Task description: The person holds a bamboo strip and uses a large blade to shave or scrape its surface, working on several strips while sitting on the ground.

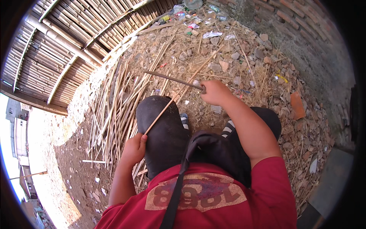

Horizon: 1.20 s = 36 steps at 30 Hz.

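Note:
My left hand [133, 150] is closed around the near end of a thin bamboo strip [162, 112]. The strip slants up and away to the right across my left knee. My right hand [214, 92] grips a long, narrow, dark knife [167, 77] whose blade points left, across the strip a little beyond my knees. Whether blade and strip touch I cannot tell. Left of my knee, a loose pile of split bamboo strips [114, 110] lies on the ground.
Stones, brick pieces and dry straw cover the ground [228, 68], with litter [194, 26] at the far end. A bamboo-slat structure [57, 45] stands at the upper left, a brick wall [305, 42] at the right. A flat orange-brown piece [297, 105] lies near that wall.

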Each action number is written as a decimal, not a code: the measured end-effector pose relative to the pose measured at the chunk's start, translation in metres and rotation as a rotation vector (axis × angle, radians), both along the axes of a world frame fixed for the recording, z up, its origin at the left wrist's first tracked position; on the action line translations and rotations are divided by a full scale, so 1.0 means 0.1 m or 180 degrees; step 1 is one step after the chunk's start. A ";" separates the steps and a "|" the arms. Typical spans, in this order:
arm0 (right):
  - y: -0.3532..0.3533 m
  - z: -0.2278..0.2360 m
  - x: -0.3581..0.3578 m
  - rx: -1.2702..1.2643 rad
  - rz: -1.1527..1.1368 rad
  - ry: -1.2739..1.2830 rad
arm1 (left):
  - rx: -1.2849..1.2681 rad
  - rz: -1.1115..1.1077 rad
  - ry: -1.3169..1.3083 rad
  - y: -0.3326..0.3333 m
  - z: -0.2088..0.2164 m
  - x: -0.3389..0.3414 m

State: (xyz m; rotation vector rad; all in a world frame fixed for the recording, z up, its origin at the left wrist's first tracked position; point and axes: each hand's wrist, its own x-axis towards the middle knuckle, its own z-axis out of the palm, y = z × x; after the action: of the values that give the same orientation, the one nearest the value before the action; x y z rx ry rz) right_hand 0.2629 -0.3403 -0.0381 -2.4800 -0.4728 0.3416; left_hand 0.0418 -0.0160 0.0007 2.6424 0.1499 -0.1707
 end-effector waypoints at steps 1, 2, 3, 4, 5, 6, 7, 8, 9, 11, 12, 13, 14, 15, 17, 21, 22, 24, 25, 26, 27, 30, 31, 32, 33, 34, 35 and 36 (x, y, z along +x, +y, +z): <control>0.01 0.08 -0.04 -0.0206 0.0197 -0.0081 | -0.0027 0.0026 0.0054 0.00 0.02 -0.01; 0.00 0.19 -0.07 -0.0409 0.0383 -0.0169 | -0.0091 0.0023 0.0028 0.02 -0.01 -0.01; 0.01 0.23 -0.09 -0.0610 0.0572 -0.0259 | -0.0027 0.0009 0.0035 0.01 -0.01 0.00; -0.03 0.12 -0.05 -0.0325 0.0122 -0.0103 | 0.0038 -0.0003 0.0043 0.01 -0.01 0.03; -0.17 -0.08 0.04 -0.0059 -0.0363 0.0049 | 0.0085 -0.0050 0.0045 -0.02 -0.02 0.05; -0.31 -0.17 0.17 0.0221 -0.0846 0.0145 | 0.0079 -0.0049 0.0078 -0.02 -0.01 0.08; -0.44 -0.20 0.25 0.0113 -0.0867 0.0097 | 0.0084 -0.0038 0.0115 -0.01 0.00 0.08; -0.52 -0.17 0.27 0.0023 -0.0877 0.0086 | 0.0110 -0.0014 0.0187 0.02 0.02 0.06; -0.55 -0.15 0.28 -0.0069 -0.0891 0.0077 | 0.0122 -0.0055 0.0159 0.03 0.06 0.08; -0.43 -0.12 0.22 0.0007 -0.0630 0.0007 | 0.0128 -0.0130 0.0145 0.02 0.11 0.09; -0.30 -0.10 0.14 0.0092 -0.0515 -0.0054 | 0.0018 -0.0123 0.0140 -0.01 0.12 0.11; -0.19 -0.06 0.06 0.0178 -0.0400 -0.0115 | -0.0081 -0.0083 0.0156 -0.01 0.09 0.10; -0.09 0.08 0.00 -0.0069 -0.0112 -0.0138 | -0.0172 -0.0029 0.0151 0.00 0.06 0.08; 0.00 0.26 -0.06 -0.0304 0.0177 -0.0162 | -0.0252 0.0025 0.0147 0.02 0.06 0.07; 0.00 0.22 -0.02 -0.0308 0.0263 -0.0189 | -0.0204 0.0008 0.0156 0.02 0.07 0.07; -0.26 -0.17 0.20 0.0213 -0.0560 -0.0052 | -0.0044 -0.0053 0.0163 -0.01 0.09 0.09; -0.28 -0.17 0.20 0.0261 -0.0765 0.0016 | -0.0025 -0.0047 0.0194 -0.01 0.10 0.10; -0.22 -0.07 0.14 0.0065 -0.0423 -0.0048 | 0.0020 -0.0033 0.0289 -0.01 0.10 0.10; -0.16 -0.01 0.10 -0.0033 -0.0248 -0.0071 | -0.0025 -0.0029 0.0264 -0.01 0.10 0.12; -0.08 0.03 0.02 -0.0105 0.0081 -0.0055 | -0.0083 -0.0024 0.0256 0.00 0.08 0.11; 0.01 0.09 -0.05 -0.0170 0.0407 -0.0048 | -0.0136 -0.0022 0.0239 0.02 0.07 0.11; 0.05 0.21 -0.09 -0.0350 0.0831 -0.0114 | -0.0224 -0.0029 0.0242 0.08 0.00 0.09; 0.06 0.23 -0.09 -0.0408 0.0887 -0.0153 | -0.0253 -0.0017 0.0242 0.10 0.00 0.08; 0.01 0.15 -0.04 -0.0176 0.0605 -0.0036 | -0.0248 -0.0012 0.0282 0.09 0.01 0.08; -0.09 -0.01 0.07 0.0044 0.0313 0.0063 | -0.0254 -0.0017 0.0305 0.09 0.01 0.10; -0.17 -0.13 0.16 0.0299 0.0040 0.0139 | -0.0224 -0.0002 0.0306 0.06 0.04 0.13; -0.19 -0.16 0.17 0.0351 -0.0055 0.0008 | -0.0243 0.0004 0.0311 0.06 0.05 0.13; -0.21 -0.20 0.18 0.0403 -0.0155 -0.0123 | -0.0261 0.0004 0.0317 0.06 0.05 0.14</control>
State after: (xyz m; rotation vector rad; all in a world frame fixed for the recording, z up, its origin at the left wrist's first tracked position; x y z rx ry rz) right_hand 0.2807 -0.3613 -0.0578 -2.3743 -0.4351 0.2373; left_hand 0.0563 -0.0102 0.0059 2.5532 0.1741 -0.3018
